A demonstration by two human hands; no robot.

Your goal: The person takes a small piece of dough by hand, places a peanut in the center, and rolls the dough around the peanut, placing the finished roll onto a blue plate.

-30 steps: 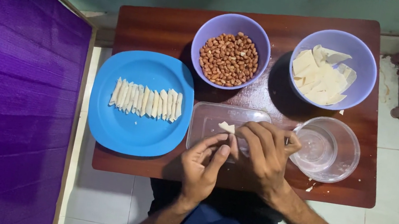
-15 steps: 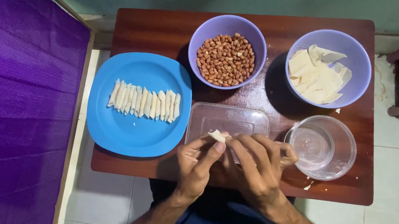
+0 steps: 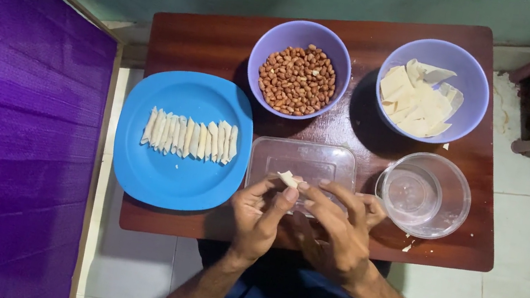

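Small pale dough wrapper [image 3: 287, 178] pinched between fingertips of both hands, held over the near edge of the clear rectangular tray [image 3: 305, 161]. Left hand [image 3: 259, 217] grip pressed on the wrapper's left side; right hand [image 3: 335, 232] grip pinching it from the right, other fingers spread over the tray. Blue plate [image 3: 154, 177] to the left carries a row of rolled dough sticks [image 3: 190, 137]. Clear glass bowl [image 3: 455, 200] just right of the tray. Purple bowl of peanuts [image 3: 298, 80] and purple bowl of flat wrappers [image 3: 420, 99] at the far side. All on a dark brown tabletop [image 3: 212, 38].
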